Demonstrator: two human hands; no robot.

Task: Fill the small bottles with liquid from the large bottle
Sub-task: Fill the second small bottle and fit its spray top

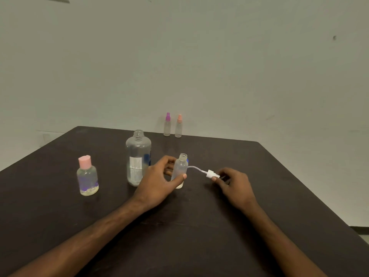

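Small bottle [180, 170] open, pump head [211, 174] out: ready for filling.
Just right of the large bottle [137, 158], my left hand [157, 181] grips the small bottle upright on the table [259, 176]; further right, my right hand [234, 185] pinches the white pump head. Next, I think, I must lay the pump down and pour from the uncapped large bottle; the narrow neck asks a slow pour. A pink-capped bottle [87, 176] stands to its left, two spray bottles [167, 125] behind; none is in the way.
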